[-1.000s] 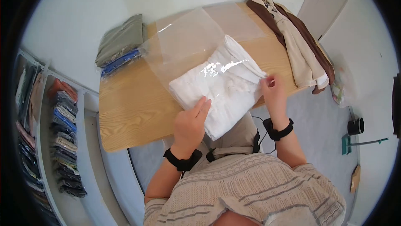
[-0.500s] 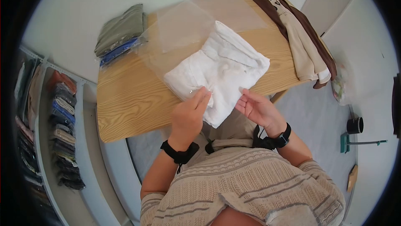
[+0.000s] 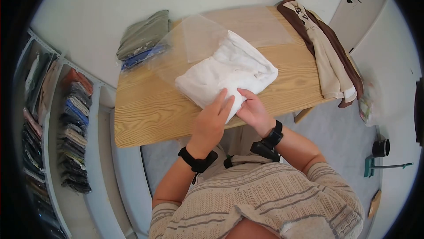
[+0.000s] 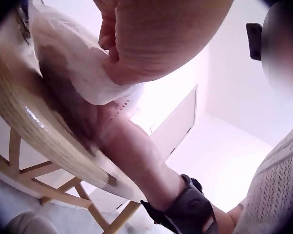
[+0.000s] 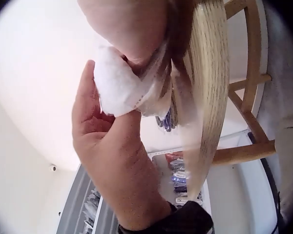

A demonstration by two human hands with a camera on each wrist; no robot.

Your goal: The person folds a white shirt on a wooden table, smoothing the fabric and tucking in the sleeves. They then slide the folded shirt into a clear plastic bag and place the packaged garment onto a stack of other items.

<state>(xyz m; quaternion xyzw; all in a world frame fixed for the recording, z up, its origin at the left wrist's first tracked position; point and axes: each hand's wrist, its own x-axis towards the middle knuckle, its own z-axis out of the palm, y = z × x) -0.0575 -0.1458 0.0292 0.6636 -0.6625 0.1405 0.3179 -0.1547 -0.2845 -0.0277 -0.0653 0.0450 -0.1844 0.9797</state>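
White cloth point(image 3: 227, 64) lies partly hidden under the left hand point(image 3: 208, 126).

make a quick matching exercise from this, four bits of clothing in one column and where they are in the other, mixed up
Things
1. folded white garment
2. folded grey-green garment
3. brown-and-cream garment
4. packed clothes

Places
A. draped over the right end of the table
B. stacked in the shelving
C. on a blue item at the back left of the table
D. gripped by the left hand and the right hand

Pairs: 1-D, 2-C, 3-A, 4-B
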